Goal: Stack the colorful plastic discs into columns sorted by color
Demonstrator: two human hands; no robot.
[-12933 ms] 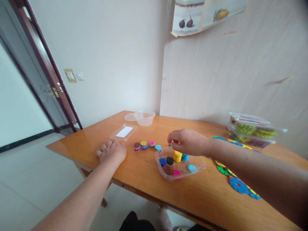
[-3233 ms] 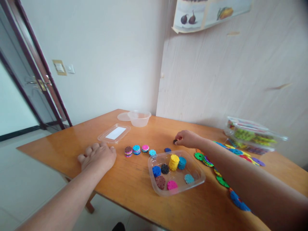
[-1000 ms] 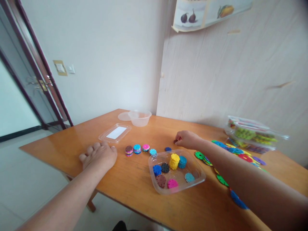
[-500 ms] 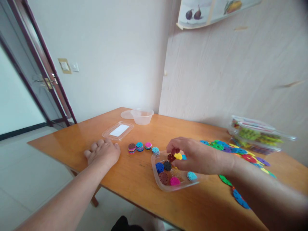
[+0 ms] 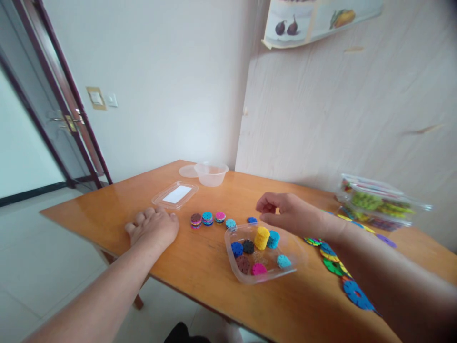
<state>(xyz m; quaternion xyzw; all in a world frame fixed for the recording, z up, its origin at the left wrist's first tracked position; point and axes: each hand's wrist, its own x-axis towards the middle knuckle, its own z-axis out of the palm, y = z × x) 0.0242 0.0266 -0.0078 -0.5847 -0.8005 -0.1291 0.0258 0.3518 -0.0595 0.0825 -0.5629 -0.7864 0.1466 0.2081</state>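
My left hand [image 5: 154, 227] rests on the table, palm down with fingers stretched out, beside the clear rectangular lid [image 5: 173, 196]. Just past the far right rim of a clear plastic tub [image 5: 233, 272], my right hand [image 5: 287, 209] is raised with its fingers curled in. What those fingers hold, if anything, is hidden. Inside the tub stand a yellow stack of notched discs [image 5: 262, 238], blue ones [image 5: 273, 239], black ones [image 5: 248, 246], brown ones [image 5: 243, 264] and a pink one [image 5: 259, 269]. A dark blue disc [image 5: 252, 220] lies on the table behind the tub.
Small mixed stacks of discs [image 5: 207, 218] stand in a row left of the tub. Behind them are a round clear bowl [image 5: 212, 175] and its lid [image 5: 186, 170]. Large coloured discs [image 5: 355, 293] lie under my right forearm; filled clear boxes [image 5: 380, 205] stand far right.
My right hand has moved up and right, out of the tub. The dark red disc by its fingers no longer shows. The yellow stack and dark blue disc are now uncovered. My left hand stays put.
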